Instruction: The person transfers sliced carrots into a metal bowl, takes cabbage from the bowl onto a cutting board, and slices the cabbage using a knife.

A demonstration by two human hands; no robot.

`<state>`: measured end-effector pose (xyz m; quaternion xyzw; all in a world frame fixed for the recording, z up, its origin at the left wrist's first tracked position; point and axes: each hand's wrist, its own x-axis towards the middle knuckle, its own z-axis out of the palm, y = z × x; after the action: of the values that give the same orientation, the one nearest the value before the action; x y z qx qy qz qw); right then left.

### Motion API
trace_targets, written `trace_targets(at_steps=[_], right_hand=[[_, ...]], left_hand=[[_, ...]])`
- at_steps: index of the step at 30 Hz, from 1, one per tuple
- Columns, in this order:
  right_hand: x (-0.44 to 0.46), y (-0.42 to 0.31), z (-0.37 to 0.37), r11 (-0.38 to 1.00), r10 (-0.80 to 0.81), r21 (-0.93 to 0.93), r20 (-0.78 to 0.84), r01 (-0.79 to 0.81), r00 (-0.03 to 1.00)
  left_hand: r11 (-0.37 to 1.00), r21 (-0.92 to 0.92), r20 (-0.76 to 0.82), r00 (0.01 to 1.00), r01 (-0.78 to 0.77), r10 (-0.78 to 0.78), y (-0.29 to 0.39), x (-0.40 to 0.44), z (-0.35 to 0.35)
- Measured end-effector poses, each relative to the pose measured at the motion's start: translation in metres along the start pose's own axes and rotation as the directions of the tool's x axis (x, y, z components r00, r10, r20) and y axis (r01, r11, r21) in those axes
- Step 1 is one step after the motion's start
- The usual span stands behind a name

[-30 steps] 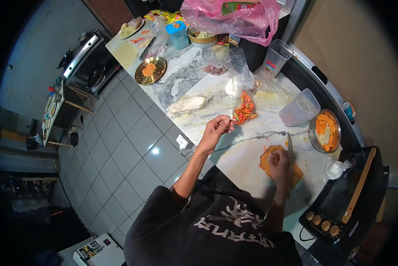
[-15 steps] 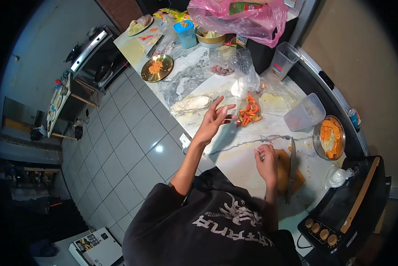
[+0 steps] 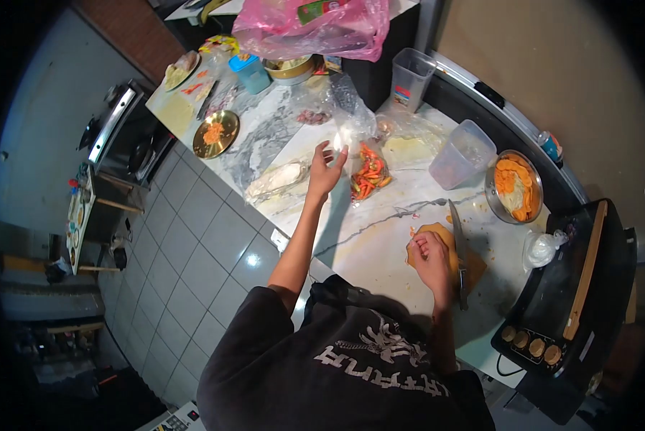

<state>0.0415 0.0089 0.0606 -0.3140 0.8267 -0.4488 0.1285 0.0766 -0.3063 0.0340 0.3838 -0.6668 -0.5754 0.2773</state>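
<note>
My left hand point(image 3: 327, 172) reaches over the counter with its fingers apart, close to a white bundle in clear plastic point(image 3: 345, 135); whether the fingertips touch it I cannot tell. Beside that hand lies a clear bag of red and green chillies point(image 3: 370, 174). On its other side is a long plastic bag with something pale inside point(image 3: 276, 181). My right hand point(image 3: 432, 257) is over a wooden cutting board point(image 3: 443, 235), fingers curled together; anything inside them is hidden. A knife point(image 3: 460, 244) lies along the board, right of that hand.
A steel bowl of orange and pale food point(image 3: 515, 185) and a clear plastic container point(image 3: 463, 154) stand at right. Nearer is a black griddle point(image 3: 552, 309) with a knotted bag point(image 3: 542, 248) beside it. A gold plate point(image 3: 216, 134) sits near the counter's left edge.
The view has shifted, so the counter sits further left. My left hand has moved from beside the chillies toward the white bundle. My right hand's fingers are more curled over the board.
</note>
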Motion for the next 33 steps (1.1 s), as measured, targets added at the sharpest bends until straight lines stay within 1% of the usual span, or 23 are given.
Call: trace_targets(at_steps=[1, 2, 3, 5, 6, 7, 9, 11, 13, 14, 15, 17, 18, 23, 24, 25, 26, 27, 28, 29, 30, 31, 33], right_hand=[[-0.002, -0.001, -0.003, 0.999, 0.039, 0.019, -0.002, -0.039, 0.999], [-0.004, 0.002, -0.006, 0.999, 0.046, 0.016, -0.015, -0.046, 0.999], [-0.005, 0.004, -0.009, 0.999, 0.024, -0.031, -0.023, -0.025, 0.999], [-0.008, 0.005, -0.014, 0.997, 0.006, -0.082, -0.038, -0.010, 0.999], [-0.009, 0.001, -0.016, 0.998, 0.033, -0.053, -0.051, -0.036, 0.998], [-0.010, -0.001, -0.017, 0.998, 0.059, -0.023, -0.063, -0.060, 0.996], [-0.009, 0.010, -0.014, 0.999, 0.051, -0.008, -0.081, -0.052, 0.995], [-0.011, 0.011, -0.012, 0.999, 0.053, 0.007, -0.086, -0.053, 0.995], [-0.009, 0.003, -0.011, 0.997, 0.077, 0.025, -0.062, -0.076, 0.995], [-0.009, 0.003, -0.011, 0.997, 0.079, 0.024, -0.058, -0.078, 0.995], [-0.009, 0.003, -0.011, 0.996, 0.083, 0.027, -0.042, -0.082, 0.996], [-0.009, 0.005, -0.012, 0.996, 0.088, 0.028, -0.024, -0.087, 0.996], [-0.009, 0.008, -0.012, 0.996, 0.086, 0.027, -0.026, -0.085, 0.996], [-0.007, 0.013, -0.009, 0.993, 0.103, 0.057, 0.000, -0.102, 0.995], [-0.005, 0.018, -0.006, 0.998, 0.045, 0.040, -0.022, -0.044, 0.999], [-0.005, 0.020, -0.003, 1.000, -0.011, 0.022, -0.042, 0.012, 0.999], [-0.005, 0.019, -0.002, 1.000, -0.015, 0.026, -0.034, 0.016, 0.999], [-0.003, 0.019, -0.001, 0.999, -0.013, 0.042, -0.018, 0.014, 1.000], [-0.001, 0.018, -0.001, 0.998, -0.009, 0.056, -0.004, 0.009, 1.000], [0.000, 0.019, 0.000, 0.998, -0.010, 0.058, -0.003, 0.010, 1.000], [0.000, 0.020, 0.001, 0.998, -0.028, 0.061, -0.019, 0.029, 0.999], [0.000, 0.021, 0.002, 0.997, -0.046, 0.064, -0.035, 0.048, 0.998], [0.000, 0.024, 0.002, 0.995, -0.038, 0.089, -0.043, 0.041, 0.998]], left_hand=[[0.983, 0.157, -0.089, 0.990, -0.099, 0.114, -0.008, 0.004, 0.008], [0.956, 0.235, -0.090, 0.976, -0.173, 0.198, -0.015, 0.009, 0.013], [0.956, 0.230, -0.075, 0.976, -0.180, 0.202, -0.019, 0.015, 0.016], [0.950, 0.231, 0.123, 0.975, -0.211, 0.186, -0.027, 0.025, 0.020], [0.925, 0.227, 0.119, 0.952, -0.304, 0.283, -0.023, 0.024, 0.027], [0.924, 0.224, 0.126, 0.949, -0.310, 0.287, -0.019, 0.021, 0.032], [0.949, 0.091, 0.133, 0.948, -0.302, 0.289, -0.004, 0.003, 0.040], [0.945, 0.081, 0.167, 0.939, -0.316, 0.300, 0.017, -0.011, 0.043], [0.958, -0.118, 0.164, 0.946, -0.263, 0.280, 0.041, -0.021, 0.043], [0.955, -0.165, 0.151, 0.951, -0.245, 0.270, 0.050, -0.024, 0.039], [0.956, -0.166, 0.151, 0.951, -0.244, 0.269, 0.054, -0.023, 0.035], [0.943, -0.262, 0.128, 0.961, -0.205, 0.245, 0.059, -0.019, 0.024], [0.958, -0.232, 0.112, 0.974, -0.166, 0.196, 0.066, -0.018, 0.015], [0.964, -0.251, 0.074, 0.991, -0.091, 0.113, 0.056, 0.019, -0.021], [0.983, -0.062, 0.066, 0.983, -0.170, 0.174, 0.044, 0.037, -0.032], [0.962, 0.131, 0.071, 0.971, -0.238, 0.230, 0.029, 0.052, -0.039], [0.949, 0.051, -0.036, 0.949, -0.311, 0.313, 0.010, 0.064, -0.041], [0.948, 0.055, -0.043, 0.948, -0.313, 0.316, -0.004, 0.071, -0.049], [0.894, 0.276, -0.094, 0.916, -0.352, 0.390, -0.011, 0.076, -0.058], [0.799, 0.484, -0.123, 0.876, -0.358, 0.467, -0.019, 0.080, -0.063], [0.880, 0.371, -0.176, 0.908, -0.297, 0.381, 0.007, 0.058, -0.062], [0.880, 0.373, -0.176, 0.908, -0.295, 0.380, 0.002, 0.050, -0.061], [0.885, 0.244, -0.171, 0.880, -0.397, 0.443, -0.006, 0.035, -0.060]])
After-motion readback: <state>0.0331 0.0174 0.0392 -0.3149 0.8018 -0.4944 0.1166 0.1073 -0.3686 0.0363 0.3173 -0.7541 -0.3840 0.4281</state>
